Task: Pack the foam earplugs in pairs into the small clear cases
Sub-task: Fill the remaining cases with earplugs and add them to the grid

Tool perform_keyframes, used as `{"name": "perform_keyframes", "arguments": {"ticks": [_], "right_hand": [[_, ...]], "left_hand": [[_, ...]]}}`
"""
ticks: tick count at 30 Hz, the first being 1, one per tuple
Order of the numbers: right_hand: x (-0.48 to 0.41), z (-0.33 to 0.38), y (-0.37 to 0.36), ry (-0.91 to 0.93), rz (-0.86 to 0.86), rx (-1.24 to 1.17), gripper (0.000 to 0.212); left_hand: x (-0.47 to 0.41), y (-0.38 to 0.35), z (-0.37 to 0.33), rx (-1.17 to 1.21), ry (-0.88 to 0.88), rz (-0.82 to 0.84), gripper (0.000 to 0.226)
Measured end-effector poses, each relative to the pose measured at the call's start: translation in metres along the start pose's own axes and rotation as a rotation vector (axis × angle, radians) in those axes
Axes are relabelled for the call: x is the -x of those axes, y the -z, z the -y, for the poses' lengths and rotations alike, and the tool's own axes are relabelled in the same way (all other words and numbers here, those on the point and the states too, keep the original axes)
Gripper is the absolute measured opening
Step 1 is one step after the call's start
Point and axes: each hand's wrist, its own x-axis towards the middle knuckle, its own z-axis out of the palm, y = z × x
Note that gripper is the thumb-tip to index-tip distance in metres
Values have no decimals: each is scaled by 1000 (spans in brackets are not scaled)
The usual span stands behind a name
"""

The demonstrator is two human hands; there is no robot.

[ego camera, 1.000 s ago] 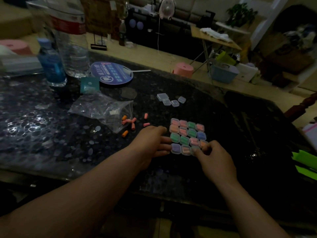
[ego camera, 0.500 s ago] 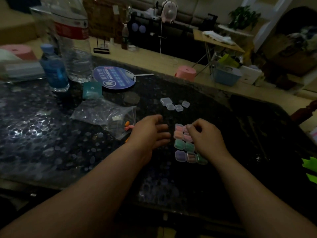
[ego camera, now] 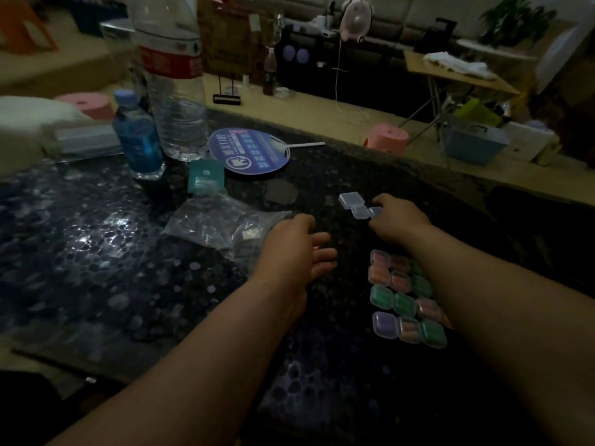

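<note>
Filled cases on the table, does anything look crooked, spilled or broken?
Nothing stands out. The filled cases sit in a tidy block, its right edge hidden under the right forearm. The empty cases lie in a loose cluster at the right hand; none looks cracked or spilled.

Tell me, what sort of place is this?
Probably a home living room: a sofa along the back, a potted plant, a small pink fan, and water bottles on the dark table.
</note>
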Motion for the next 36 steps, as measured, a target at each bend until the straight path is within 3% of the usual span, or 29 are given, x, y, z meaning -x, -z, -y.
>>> {"name": "perform_keyframes", "arguments": {"ticks": [5,9,14,17,20,24,29,34,36], "right_hand": [[-11,6,-5,-10,-49,92,22],[4,-2,-3,-36,-22,59,23],[63,1,25,-27,-67,-310,20],[126,14,35,9,-66,-650,13],[187,29,37,63,-7,-867,7],[242,41,37,210,-41,-796,19],[271,54,24,339,-12,-732,27],[268,48,11,335,1,-780,34],[263,47,10,236,68,-893,27]], "left_hand": [[-2,5,-2,-38,-6,8,31],[3,8,0,-99,-1,58,19],[12,16,2,-229,-54,108,10],[21,22,5,-315,-72,123,18],[38,27,4,-345,2,227,13],[58,42,1,-307,135,343,28],[68,62,-1,-251,134,453,22],[65,63,1,-340,73,404,23],[61,64,1,-347,62,398,25]]}}
